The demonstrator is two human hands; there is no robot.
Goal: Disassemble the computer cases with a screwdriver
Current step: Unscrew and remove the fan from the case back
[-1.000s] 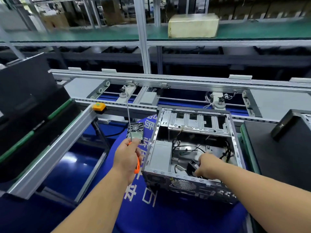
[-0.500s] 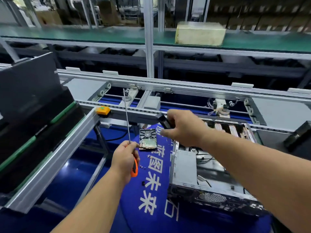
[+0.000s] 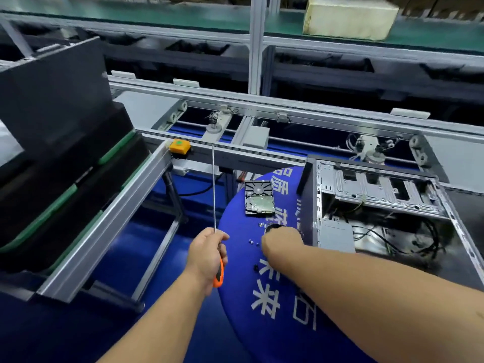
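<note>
- Case (image 3: 379, 205) lies opened on the blue tabletop (image 3: 262, 323), its wiring left inside; a drive (image 3: 258, 197) and loose screws (image 3: 251, 241) lie beside it.
- Left hand (image 3: 207, 254) grips the screwdriver (image 3: 214, 189) upright; right hand (image 3: 281, 241) curls around something dark.

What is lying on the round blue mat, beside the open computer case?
On the blue mat lie a hard drive and small loose screws. The right hand rests there over a dark object, mostly covered. The computer case hides the mat's right part.

Your open lane is the blue mat (image 3: 264, 323) btwn hard drive (image 3: 258, 197) and case (image 3: 377, 205); loose screws (image 3: 252, 241) lie there, case wall blocks right.
</note>
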